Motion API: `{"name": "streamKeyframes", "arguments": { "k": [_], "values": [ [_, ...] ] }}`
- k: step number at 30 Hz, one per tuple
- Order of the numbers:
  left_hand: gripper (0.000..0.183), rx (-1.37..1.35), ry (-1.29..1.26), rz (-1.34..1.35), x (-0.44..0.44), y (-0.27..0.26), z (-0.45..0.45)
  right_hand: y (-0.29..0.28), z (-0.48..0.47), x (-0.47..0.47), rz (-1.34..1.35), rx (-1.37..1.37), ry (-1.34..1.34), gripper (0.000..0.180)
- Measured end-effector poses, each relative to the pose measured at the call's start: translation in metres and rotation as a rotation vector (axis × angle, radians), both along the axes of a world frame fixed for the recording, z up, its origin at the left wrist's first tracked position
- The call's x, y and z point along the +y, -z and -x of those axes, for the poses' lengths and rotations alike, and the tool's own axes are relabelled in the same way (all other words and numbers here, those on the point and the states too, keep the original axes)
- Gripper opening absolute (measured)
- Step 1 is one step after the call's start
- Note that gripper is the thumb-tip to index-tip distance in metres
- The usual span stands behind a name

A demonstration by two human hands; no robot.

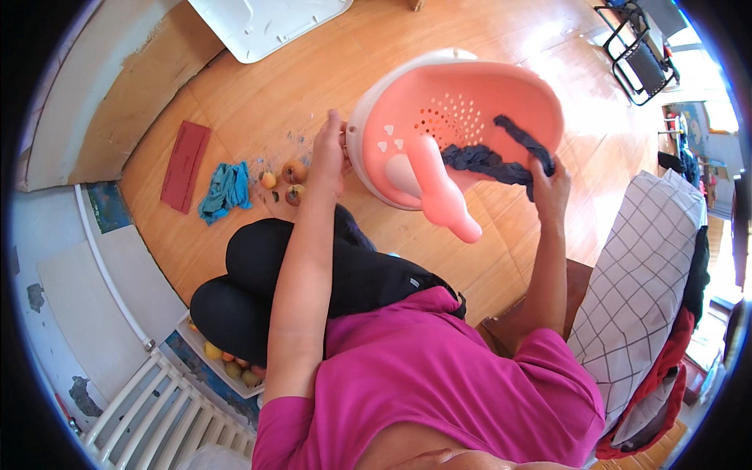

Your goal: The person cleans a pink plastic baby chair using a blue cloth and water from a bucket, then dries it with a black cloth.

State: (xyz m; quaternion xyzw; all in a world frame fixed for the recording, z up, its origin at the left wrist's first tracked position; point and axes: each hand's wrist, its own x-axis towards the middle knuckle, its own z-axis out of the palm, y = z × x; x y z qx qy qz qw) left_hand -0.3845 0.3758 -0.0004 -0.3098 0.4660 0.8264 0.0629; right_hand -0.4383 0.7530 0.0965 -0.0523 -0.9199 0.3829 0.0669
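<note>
Before me, above the wood-look floor, is a pink plastic child's seat (464, 88) with a white base, a patch of round holes and a pink front handle (437, 182). My left hand (330, 154) grips the edge of its white base, the fingertips partly hidden behind it. A twisted dark cloth (490, 166) lies across the seat beside the handle. My right hand (551, 182) is closed on that cloth at the seat's right edge, and one end of the cloth loops back over the pink surface.
On the floor to the left are several bruised apples (294, 171), crumbs, a crumpled blue cloth (226, 191) and a red flat piece (185, 167). A white tray (264, 29) lies beyond. A fruit-filled crate (249, 388), a radiator (158, 405), checked fabric (640, 282) and a black chair (640, 59) stand around.
</note>
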Motion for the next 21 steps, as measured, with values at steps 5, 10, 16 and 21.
{"name": "streamKeyframes", "arguments": {
  "k": [5,10,16,21],
  "values": [
    [0.064,0.345,0.08,-0.209,-0.005,-0.123,0.001,-0.053,0.036,-0.014,0.133,0.174,-0.163,0.027],
    [0.062,0.472,0.144,0.148,-0.026,-0.164,-0.003,-0.074,0.066,-0.064,0.053,0.388,-0.42,0.025],
    [0.056,0.615,-0.175,0.283,-0.05,-0.163,-0.018,-0.087,0.076,-0.139,0.92,-0.158,-0.268,0.034],
    [0.057,0.641,-0.404,0.24,-0.075,-0.183,-0.049,-0.099,0.024,-0.242,1.345,-0.324,-0.529,0.039]
  ]
}}
